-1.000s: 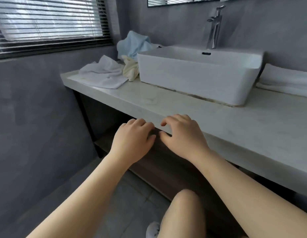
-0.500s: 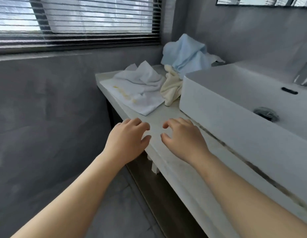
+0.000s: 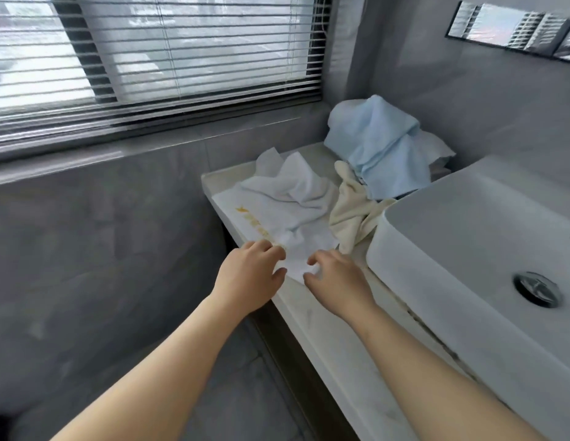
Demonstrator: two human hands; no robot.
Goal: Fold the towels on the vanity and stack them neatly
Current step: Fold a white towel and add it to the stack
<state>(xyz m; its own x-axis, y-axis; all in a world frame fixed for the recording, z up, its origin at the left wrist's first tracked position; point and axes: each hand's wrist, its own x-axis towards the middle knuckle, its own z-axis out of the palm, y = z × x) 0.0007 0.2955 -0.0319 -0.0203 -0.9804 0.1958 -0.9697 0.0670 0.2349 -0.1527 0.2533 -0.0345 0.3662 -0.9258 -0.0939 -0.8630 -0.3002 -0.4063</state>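
Note:
A crumpled white towel (image 3: pixel 283 202) with yellow lettering lies at the left end of the marble vanity (image 3: pixel 312 316). Beside it a cream towel (image 3: pixel 353 214) is bunched against the basin, and a light blue towel (image 3: pixel 379 151) is heaped in the back corner. My left hand (image 3: pixel 248 278) reaches the near left edge of the white towel, fingers loosely curved. My right hand (image 3: pixel 334 278) hovers at the towel's near corner, fingers spread and bent, thumb touching the cloth. Neither hand plainly holds anything.
A white countertop basin (image 3: pixel 468 237) with a metal drain (image 3: pixel 537 289) fills the right side. A grey tiled wall and a window with blinds (image 3: pixel 169 55) stand to the left. The floor lies below the vanity's front edge.
Both hands have moved forward along the vanity to the white towel's near edge. The view has come closer to the towels and turned left.

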